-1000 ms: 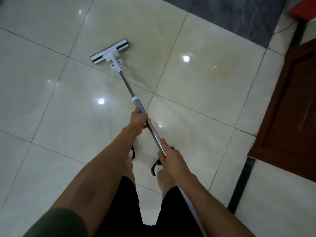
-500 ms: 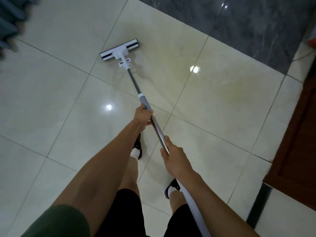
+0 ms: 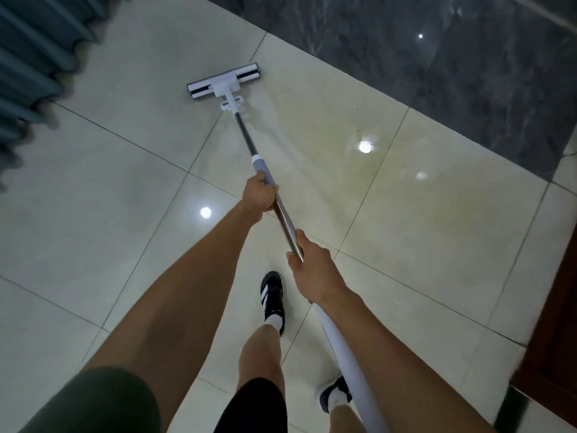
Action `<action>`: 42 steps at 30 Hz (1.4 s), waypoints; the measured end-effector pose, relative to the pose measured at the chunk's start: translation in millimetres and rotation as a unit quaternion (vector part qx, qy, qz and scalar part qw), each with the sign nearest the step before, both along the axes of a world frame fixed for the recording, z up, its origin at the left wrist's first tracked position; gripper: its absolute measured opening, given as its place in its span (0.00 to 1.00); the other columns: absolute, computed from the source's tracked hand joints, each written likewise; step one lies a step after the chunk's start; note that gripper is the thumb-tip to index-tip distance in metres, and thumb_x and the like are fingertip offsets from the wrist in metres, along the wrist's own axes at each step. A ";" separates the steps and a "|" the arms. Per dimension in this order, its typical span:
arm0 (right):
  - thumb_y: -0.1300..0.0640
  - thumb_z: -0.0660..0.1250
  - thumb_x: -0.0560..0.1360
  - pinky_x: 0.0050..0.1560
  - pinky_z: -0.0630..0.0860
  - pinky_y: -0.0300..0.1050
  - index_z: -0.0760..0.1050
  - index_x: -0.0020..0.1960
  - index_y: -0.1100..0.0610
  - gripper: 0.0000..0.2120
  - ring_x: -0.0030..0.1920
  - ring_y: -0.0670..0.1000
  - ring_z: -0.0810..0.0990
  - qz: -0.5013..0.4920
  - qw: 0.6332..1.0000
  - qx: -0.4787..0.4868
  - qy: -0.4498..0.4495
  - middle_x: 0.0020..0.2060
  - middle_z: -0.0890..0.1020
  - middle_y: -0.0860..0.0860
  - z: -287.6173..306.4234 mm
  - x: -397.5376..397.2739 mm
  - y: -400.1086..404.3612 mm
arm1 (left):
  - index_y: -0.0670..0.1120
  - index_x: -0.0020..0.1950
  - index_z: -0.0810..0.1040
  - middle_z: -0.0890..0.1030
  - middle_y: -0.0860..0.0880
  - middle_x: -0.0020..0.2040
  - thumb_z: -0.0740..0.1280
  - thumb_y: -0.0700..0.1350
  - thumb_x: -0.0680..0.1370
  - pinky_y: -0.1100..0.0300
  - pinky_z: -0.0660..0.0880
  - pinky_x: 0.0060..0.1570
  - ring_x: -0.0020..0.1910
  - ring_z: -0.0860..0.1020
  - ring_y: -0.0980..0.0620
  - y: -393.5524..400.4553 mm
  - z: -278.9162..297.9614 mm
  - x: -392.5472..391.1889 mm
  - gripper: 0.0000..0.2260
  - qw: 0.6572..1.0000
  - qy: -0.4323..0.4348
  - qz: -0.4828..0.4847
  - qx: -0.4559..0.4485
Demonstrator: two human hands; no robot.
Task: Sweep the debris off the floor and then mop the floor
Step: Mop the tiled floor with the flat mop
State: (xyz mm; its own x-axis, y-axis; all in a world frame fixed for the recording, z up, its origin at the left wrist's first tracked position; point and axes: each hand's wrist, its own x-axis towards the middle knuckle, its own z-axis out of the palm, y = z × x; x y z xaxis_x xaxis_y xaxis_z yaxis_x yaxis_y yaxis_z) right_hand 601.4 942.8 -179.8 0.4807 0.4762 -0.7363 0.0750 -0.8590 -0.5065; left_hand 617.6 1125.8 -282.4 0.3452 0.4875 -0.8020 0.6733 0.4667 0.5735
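both hands are gripping the mop handle (image 3: 282, 215). left hand (image 3: 260, 195) is wrapping fingers round the shaft just below the grey collar, so it's the one nearer the head. right hand (image 3: 313, 270) is curling round the steel section further back, with the white upper part of the handle running under that forearm toward the body.

mop head (image 3: 223, 83) is sitting flat on the floor (image 3: 93, 214), ahead of both hands and slightly left. key relation: the handle's long axis is running from lower right up to upper left, and the head's long axis is lying roughly across it, its right end reaching toward the dark marble strip (image 3: 437, 57) but not touching it.

judging the step: mopping phase, no debris showing on the tiles. the next stroke is probably going along the handle axis, push or pull, left hand steering and right hand driving.

surface is glossy cream tile with thin grout lines and ceiling-light reflections. a faint yellowish, damp-looking band is spreading right of the handle; can't tell if it's wet film or a stain. slip risk looking real on that sheen, with one black-and-white shoe (image 3: 272, 296) stepping forward beneath the handle.

room: blue pleated curtain (image 3: 34, 57) at upper left, well apart from the head; brown wooden panel (image 3: 555, 323) at right edge.
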 end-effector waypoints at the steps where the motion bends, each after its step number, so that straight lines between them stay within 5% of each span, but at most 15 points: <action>1: 0.52 0.57 0.84 0.41 0.80 0.48 0.56 0.80 0.51 0.25 0.43 0.53 0.78 -0.001 1.000 0.006 0.002 0.50 0.79 0.55 -2.8 4.9 10.1 | 0.48 0.60 0.73 0.75 0.37 0.55 0.64 0.35 0.81 0.43 0.81 0.50 0.46 0.77 0.41 10.8 -0.3 4.0 0.11 1.000 -0.003 0.003 0.006; 3: 0.52 0.58 0.84 0.39 0.81 0.50 0.58 0.79 0.51 0.24 0.42 0.55 0.80 0.004 1.000 0.009 -0.006 0.48 0.79 0.56 -7.6 13.6 20.3 | 0.47 0.54 0.73 0.75 0.39 0.54 0.65 0.34 0.80 0.47 0.81 0.44 0.47 0.78 0.41 24.2 -2.2 11.4 0.08 1.000 -0.003 0.014 0.004; 6: 0.51 0.58 0.83 0.43 0.82 0.56 0.59 0.78 0.50 0.24 0.43 0.58 0.81 0.010 1.000 -0.004 -0.020 0.47 0.79 0.56 -8.8 16.9 13.5 | 0.45 0.60 0.74 0.76 0.40 0.54 0.67 0.33 0.79 0.49 0.81 0.42 0.49 0.80 0.41 21.3 -5.8 15.1 0.12 0.999 -0.004 0.033 -0.021; 12: 0.53 0.57 0.84 0.45 0.81 0.50 0.58 0.79 0.51 0.25 0.45 0.57 0.81 0.013 1.000 0.007 -0.004 0.48 0.80 0.57 -2.4 -12.1 -25.9 | 0.42 0.72 0.72 0.79 0.39 0.58 0.71 0.32 0.76 0.46 0.83 0.42 0.51 0.83 0.38 -15.1 0.0 -14.0 0.25 0.998 0.017 0.059 -0.034; 20: 0.53 0.58 0.83 0.37 0.77 0.46 0.61 0.78 0.50 0.23 0.40 0.55 0.78 0.024 1.000 0.010 0.009 0.44 0.79 0.55 10.3 -42.9 -155.2 | 0.39 0.64 0.77 0.80 0.41 0.49 0.74 0.30 0.72 0.48 0.84 0.36 0.37 0.83 0.43 -134.2 23.1 -59.9 0.21 0.995 0.029 0.079 -0.044; 27: 0.53 0.60 0.83 0.45 0.79 0.47 0.60 0.79 0.49 0.25 0.43 0.55 0.80 0.066 0.997 -0.016 0.023 0.45 0.79 0.56 28.6 -64.7 -293.2 | 0.41 0.48 0.77 0.81 0.41 0.48 0.72 0.30 0.74 0.45 0.83 0.47 0.45 0.84 0.39 -269.7 33.4 -99.4 0.09 0.994 0.048 0.081 -0.060; 31: 0.52 0.60 0.83 0.49 0.80 0.50 0.59 0.80 0.48 0.26 0.44 0.55 0.81 0.067 0.996 -0.034 0.043 0.45 0.80 0.56 37.9 -79.0 -338.5 | 0.45 0.48 0.76 0.78 0.42 0.49 0.72 0.30 0.74 0.49 0.84 0.39 0.45 0.84 0.40 -324.2 32.6 -118.0 0.12 0.991 0.063 0.102 -0.067; 35: 0.51 0.59 0.83 0.49 0.80 0.50 0.57 0.80 0.46 0.27 0.46 0.56 0.81 0.081 0.996 -0.027 0.025 0.45 0.77 0.52 32.9 -80.9 -325.9 | 0.43 0.68 0.74 0.80 0.39 0.50 0.72 0.31 0.75 0.52 0.84 0.35 0.41 0.84 0.42 -310.7 30.8 -119.0 0.22 0.991 0.070 0.099 -0.049; 42: 0.50 0.58 0.84 0.46 0.78 0.47 0.57 0.79 0.47 0.25 0.45 0.54 0.80 0.104 0.994 -0.037 0.001 0.48 0.79 0.55 20.1 -70.1 -277.8 | 0.40 0.73 0.71 0.78 0.41 0.52 0.72 0.31 0.75 0.46 0.84 0.43 0.41 0.84 0.41 -261.3 15.6 -111.2 0.27 0.993 0.061 0.090 -0.042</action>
State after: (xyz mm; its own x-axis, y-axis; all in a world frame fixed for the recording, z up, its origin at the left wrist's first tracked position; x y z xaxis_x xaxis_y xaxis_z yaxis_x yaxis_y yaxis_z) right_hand 531.2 665.0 -159.7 0.3762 0.5088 -0.7744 0.2531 -0.8604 -0.4423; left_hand 506.4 864.5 -266.8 0.1553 0.4628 -0.8727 0.6366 0.6286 0.4467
